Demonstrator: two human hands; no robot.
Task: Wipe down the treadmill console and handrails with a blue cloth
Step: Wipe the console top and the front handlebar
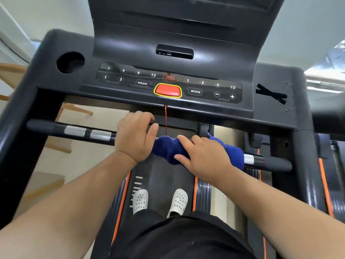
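Here, the person stands on the black treadmill belt [164, 174] in white perforated clogs [141, 200] and looks down over both bare forearms. The left hand [134, 135] grips the black horizontal handrail with silver sensor plates [74, 130], its fingers curled over the far side of the bar and its thumb pointing right, toward the cloth. Just beside it, touching its edge, the dark blue terry cloth [165, 150] is bunched round the same bar. The right hand [205, 156] holds the cloth against the rail, with its fingers laid over the top and its thumb along the near side. The cloth's right end reaches another silver plate.

Above the rail is the black treadmill console [248, 101], with printed number keys, PROG and MODE buttons and a red safety key ringed in yellow [168, 90]. A thin red cord [165, 116] hangs from below the key, between the hands. A round cup holder [70, 62] is sunk into the console's left wing, and a cross of black tape [270, 93] marks the right wing. Pale wooden furniture [11, 75] stands to the left.
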